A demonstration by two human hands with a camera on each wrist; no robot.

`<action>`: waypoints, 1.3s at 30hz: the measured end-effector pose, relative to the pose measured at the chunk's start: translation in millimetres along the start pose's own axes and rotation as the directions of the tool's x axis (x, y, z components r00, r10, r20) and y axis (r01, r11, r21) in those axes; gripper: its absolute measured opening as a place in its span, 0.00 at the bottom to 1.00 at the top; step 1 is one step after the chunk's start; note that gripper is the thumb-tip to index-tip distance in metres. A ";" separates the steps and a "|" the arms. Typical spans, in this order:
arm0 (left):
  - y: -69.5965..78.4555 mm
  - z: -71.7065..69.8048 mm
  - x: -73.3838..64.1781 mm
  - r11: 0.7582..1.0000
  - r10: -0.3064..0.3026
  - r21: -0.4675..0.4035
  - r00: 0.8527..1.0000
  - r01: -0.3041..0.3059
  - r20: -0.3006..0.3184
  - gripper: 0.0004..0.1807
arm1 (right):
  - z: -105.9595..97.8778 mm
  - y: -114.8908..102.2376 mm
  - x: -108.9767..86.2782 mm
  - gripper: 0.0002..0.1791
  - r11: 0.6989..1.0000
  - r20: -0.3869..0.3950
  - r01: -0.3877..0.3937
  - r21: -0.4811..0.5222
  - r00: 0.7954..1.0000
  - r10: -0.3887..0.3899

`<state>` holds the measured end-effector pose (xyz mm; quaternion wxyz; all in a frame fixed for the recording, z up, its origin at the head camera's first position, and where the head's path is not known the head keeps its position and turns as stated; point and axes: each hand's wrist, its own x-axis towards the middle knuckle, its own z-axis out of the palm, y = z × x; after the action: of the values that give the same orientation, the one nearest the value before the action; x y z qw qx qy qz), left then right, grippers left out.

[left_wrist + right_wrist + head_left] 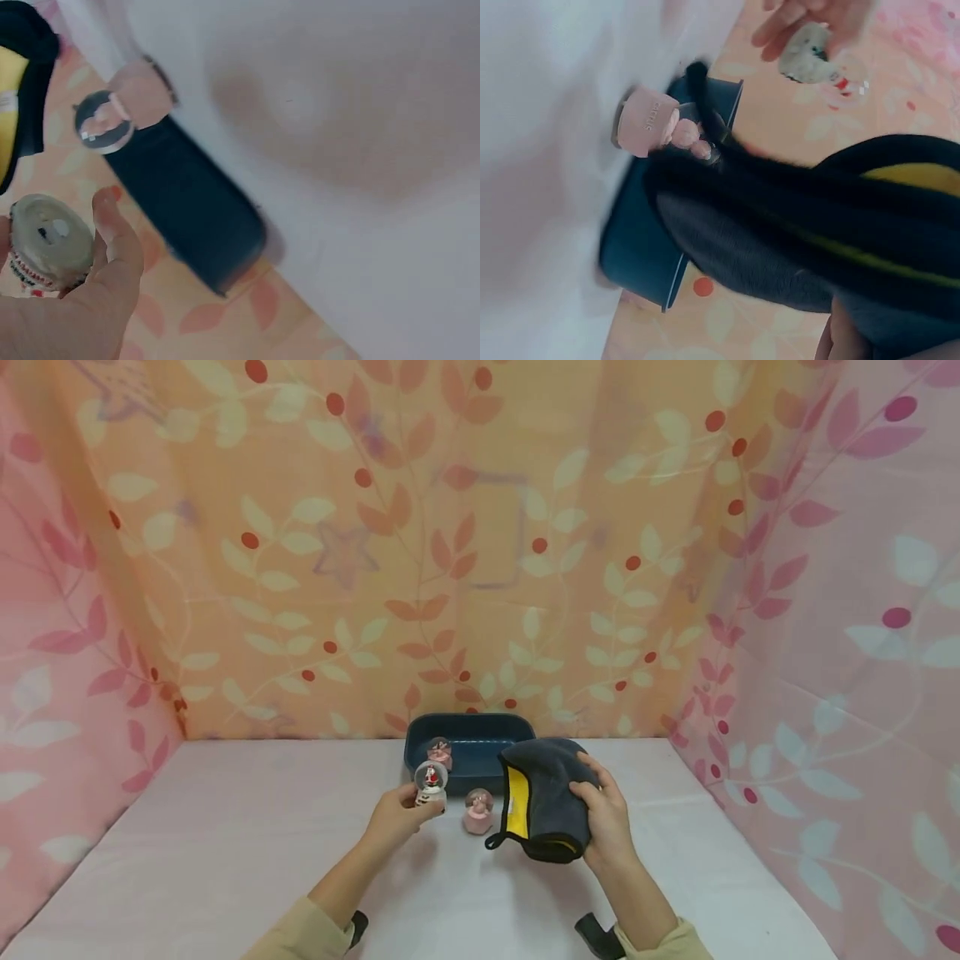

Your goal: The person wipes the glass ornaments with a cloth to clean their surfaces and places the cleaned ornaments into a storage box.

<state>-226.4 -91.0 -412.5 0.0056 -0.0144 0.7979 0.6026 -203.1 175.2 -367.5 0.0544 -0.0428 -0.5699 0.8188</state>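
My left hand (399, 817) pinches a small snow globe (431, 783) with a red figure inside and a white base, raised in front of the bin. The left wrist view shows the globe's round underside (54, 234) between thumb and fingers. My right hand (606, 810) grips a folded grey cloth (557, 793) with yellow lining, black edging and a hanging loop. Between the hands, a pink snow globe (478, 814) stands on the table; lettering shows on its base (649, 120) in the right wrist view. Another pink snow globe (441, 752) sits inside the dark blue bin (468, 720).
The bin stands at the back of the white table (262, 843), close to the orange leaf-patterned curtain (450, 568). Pink patterned curtains flank the table on the left (52, 652) and right (847, 693). The cloth overlaps the bin's right end in the head view.
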 end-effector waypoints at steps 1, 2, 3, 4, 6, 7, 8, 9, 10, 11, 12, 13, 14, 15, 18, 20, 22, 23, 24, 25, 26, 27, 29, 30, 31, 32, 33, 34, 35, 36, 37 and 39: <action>2.7 0.1 -1.6 1.000 0.005 -0.008 1.000 -0.005 0.000 0.18 | 1.1 0.3 0.2 0.28 1.000 0.003 0.009 -0.011 1.000 -0.009; 5.3 0.0 -3.2 1.000 0.011 -0.012 1.000 -0.011 -0.001 0.18 | 2.1 0.8 0.3 0.28 1.000 0.005 0.019 -0.025 1.000 -0.019; 8.2 -0.3 -5.1 1.000 0.017 -0.015 1.000 -0.017 -0.003 0.18 | 3.3 1.2 0.5 0.28 0.999 0.005 0.028 -0.039 1.000 -0.028; 10.8 -0.6 -7.0 1.000 0.021 -0.016 1.000 -0.021 -0.005 0.18 | 4.7 1.6 0.7 0.28 0.997 0.004 0.037 -0.060 0.999 -0.037; 15.6 -0.7 -10.9 0.999 0.034 -0.014 0.999 -0.035 -0.013 0.17 | 7.6 2.3 0.6 0.27 0.994 0.000 0.051 -0.097 0.999 -0.051; 17.9 -0.5 -13.0 0.999 0.045 -0.015 0.999 -0.046 -0.018 0.17 | 9.0 2.8 0.7 0.27 0.991 0.000 0.059 -0.116 0.998 -0.059; 20.4 0.1 -15.3 0.998 0.059 -0.022 0.998 -0.060 -0.022 0.17 | 10.4 3.1 0.8 0.28 0.989 0.003 0.071 -0.129 0.997 -0.071; 22.8 1.0 -17.8 0.997 0.074 -0.030 0.997 -0.074 -0.024 0.16 | 12.0 3.3 0.7 0.27 0.987 0.005 0.081 -0.139 0.997 -0.081; 25.3 2.0 -20.7 0.995 0.089 -0.039 0.996 -0.090 -0.025 0.17 | 13.6 3.3 0.4 0.27 0.985 0.007 0.092 -0.148 0.996 -0.092; 27.8 3.5 -23.7 0.993 0.104 -0.051 0.994 -0.105 -0.026 0.17 | 15.3 3.3 0.0 0.27 0.983 0.012 0.103 -0.151 0.995 -0.102; 30.4 5.0 -26.9 0.991 0.118 -0.064 0.993 -0.119 -0.023 0.17 | 16.9 3.2 -0.4 0.27 0.981 0.017 0.114 -0.158 0.993 -0.113; 32.7 6.6 -29.8 0.988 0.129 -0.078 0.991 -0.130 -0.018 0.18 | 18.4 3.2 -0.8 0.27 0.980 0.021 0.121 -0.157 0.993 -0.119; 35.4 8.2 -32.8 0.987 0.138 -0.087 0.990 -0.138 -0.011 0.19 | 19.9 3.1 -1.3 0.27 0.979 0.026 0.129 -0.158 0.992 -0.126; 37.7 10.0 -35.1 0.985 0.143 -0.093 0.990 -0.142 -0.004 0.21 | 21.2 3.4 -1.6 0.27 0.978 0.028 0.133 -0.159 0.991 -0.130; 44.5 14.3 -40.4 0.981 0.159 -0.113 0.987 -0.156 0.017 0.26 | 25.4 3.5 -2.8 0.27 0.976 0.042 0.150 -0.155 0.988 -0.146; 48.3 16.9 -42.4 0.978 0.172 -0.124 0.985 -0.168 0.023 0.27 | 28.4 3.4 -3.7 0.27 0.977 0.052 0.162 -0.139 0.986 -0.157; 51.1 19.3 -43.6 0.975 0.180 -0.137 0.983 -0.175 0.025 0.28 | 32.4 2.6 -5.5 0.26 0.976 0.059 0.178 -0.126 0.983 -0.172; 52.3 20.2 -44.0 0.973 0.185 -0.143 0.982 -0.180 0.025 0.28 | 34.5 1.9 -6.6 0.26 0.975 0.060 0.189 -0.121 0.981 -0.182; 53.1 21.5 -44.2 0.973 0.182 -0.146 0.983 -0.177 0.022 0.28 | 36.7 1.2 -7.7 0.26 0.973 0.063 0.201 -0.112 0.979 -0.195; 53.9 22.6 -44.3 0.974 0.179 -0.147 0.984 -0.174 0.019 0.27 | 38.9 0.7 -8.9 0.26 0.970 0.069 0.216 -0.106 0.975 -0.210; 54.5 23.8 -44.2 0.973 0.179 -0.151 0.984 -0.174 0.017 0.27 | 41.1 0.2 -10.2 0.26 0.967 0.074 0.232 -0.102 0.971 -0.225; 55.3 24.9 -44.6 0.973 0.176 -0.156 0.984 -0.172 0.016 0.27 | 43.3 -0.2 -11.7 0.25 0.963 0.081 0.250 -0.098 0.967 -0.242; 56.4 27.4 -45.5 0.971 0.183 -0.162 0.983 -0.179 0.013 0.26 | 47.2 0.0 -14.9 0.25 0.956 0.102 0.278 -0.090 0.958 -0.269; 56.8 28.6 -46.0 0.970 0.190 -0.160 0.982 -0.186 0.014 0.26 | 48.9 0.6 -16.4 0.25 0.952 0.118 0.291 -0.089 0.953 -0.280; 57.1 29.8 -46.4 0.967 0.203 -0.161 0.979 -0.198 0.017 0.25 | 50.6 1.4 -18.3 0.25 0.947 0.140 0.309 -0.091 0.945 -0.295; 57.4 30.9 -46.8 0.964 0.217 -0.160 0.976 -0.211 0.018 0.25 | 52.2 2.5 -20.4 0.25 0.939 0.163 0.330 -0.100 0.936 -0.312; 57.8 31.8 -47.5 0.963 0.226 -0.155 0.974 -0.220 0.020 0.25 | 53.5 4.0 -22.5 0.25 0.926 0.189 0.360 -0.114 0.923 -0.336; 58.0 32.5 -47.7 0.961 0.241 -0.148 0.970 -0.235 0.022 0.25 | 54.7 5.9 -24.2 0.25 0.907 0.218 0.402 -0.128 0.903 -0.370; 58.4 33.0 -48.1 0.959 0.252 -0.141 0.968 -0.246 0.021 0.25 | 55.8 8.2 -25.6 0.24 0.872 0.250 0.464 -0.155 0.872 -0.420; 58.7 33.2 -48.2 0.958 0.259 -0.133 0.966 -0.254 0.020 0.25 | 56.6 10.7 -26.7 0.24 0.823 0.286 0.539 -0.179 0.829 -0.481; 59.2 33.2 -48.5 0.957 0.266 -0.123 0.964 -0.262 0.017 0.24 | 57.4 13.2 -27.1 0.24 0.757 0.329 0.623 -0.196 0.769 -0.548; 60.2 32.5 -48.7 0.957 0.276 -0.104 0.961 -0.272 0.019 0.24 | 58.4 18.7 -24.5 0.25 0.570 0.415 0.789 -0.228 0.608 -0.677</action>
<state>-179.8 -42.5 -362.3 -0.0654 0.1060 0.7607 0.6371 -187.4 111.2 -364.6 0.3013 0.3070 -0.6865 0.5862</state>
